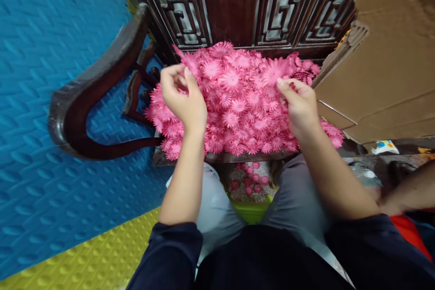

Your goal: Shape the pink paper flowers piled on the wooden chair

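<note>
A thick heap of pink artificial flower heads (238, 106) covers the dark wooden seat in front of me. At the heap's left side, my left hand (181, 93) is closed, thumb against forefinger, on a pink flower head (190, 64) held by its edge. Over on the right, my right hand (301, 102) pinches another pink flower head (276, 70), which is slightly blurred. Both hands hover just above the pile, well apart from each other.
A curved wooden armrest (91, 81) stands at left, beside blue matting (30, 145). Carved dark panels (234, 4) rise behind, and cardboard (397, 63) leans at right. Fallen flowers (253, 181) lie below, near a green container (249, 212). Another person's arm (413, 190) reaches in at right.
</note>
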Tool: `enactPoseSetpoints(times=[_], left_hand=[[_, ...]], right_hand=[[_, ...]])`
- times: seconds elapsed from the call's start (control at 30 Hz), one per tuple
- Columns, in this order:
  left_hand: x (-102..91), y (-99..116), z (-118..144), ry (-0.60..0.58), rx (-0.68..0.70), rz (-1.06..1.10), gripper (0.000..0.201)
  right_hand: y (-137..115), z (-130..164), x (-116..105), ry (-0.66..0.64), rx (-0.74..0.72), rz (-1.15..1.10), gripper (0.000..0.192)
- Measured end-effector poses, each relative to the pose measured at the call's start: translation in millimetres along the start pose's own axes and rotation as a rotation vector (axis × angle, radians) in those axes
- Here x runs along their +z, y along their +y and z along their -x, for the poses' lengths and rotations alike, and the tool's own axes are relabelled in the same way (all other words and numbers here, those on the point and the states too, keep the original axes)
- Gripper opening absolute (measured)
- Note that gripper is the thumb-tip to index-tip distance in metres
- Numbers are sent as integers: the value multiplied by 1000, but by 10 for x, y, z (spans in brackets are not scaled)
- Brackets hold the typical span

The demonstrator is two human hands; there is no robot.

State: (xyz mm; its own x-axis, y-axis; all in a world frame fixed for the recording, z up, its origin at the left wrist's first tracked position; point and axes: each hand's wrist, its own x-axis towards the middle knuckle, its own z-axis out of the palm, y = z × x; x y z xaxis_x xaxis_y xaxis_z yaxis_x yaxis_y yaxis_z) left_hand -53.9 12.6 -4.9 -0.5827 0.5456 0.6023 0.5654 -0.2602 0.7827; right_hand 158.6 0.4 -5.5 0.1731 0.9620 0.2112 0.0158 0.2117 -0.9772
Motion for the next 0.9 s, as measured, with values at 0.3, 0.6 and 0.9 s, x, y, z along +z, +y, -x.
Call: enactPoseSetpoints(times=[0.3, 0.6, 0.9], left_hand=[[115, 80, 240, -154, 112, -273, 37], [22, 454, 660, -426, 244, 35, 16], [67, 325, 549, -576, -24, 308, 19]], right_hand=[[-83, 160, 189, -136, 155, 30, 11], [-93, 186, 152, -164, 68, 77, 6], [-116, 147, 125, -299, 49, 123, 9]])
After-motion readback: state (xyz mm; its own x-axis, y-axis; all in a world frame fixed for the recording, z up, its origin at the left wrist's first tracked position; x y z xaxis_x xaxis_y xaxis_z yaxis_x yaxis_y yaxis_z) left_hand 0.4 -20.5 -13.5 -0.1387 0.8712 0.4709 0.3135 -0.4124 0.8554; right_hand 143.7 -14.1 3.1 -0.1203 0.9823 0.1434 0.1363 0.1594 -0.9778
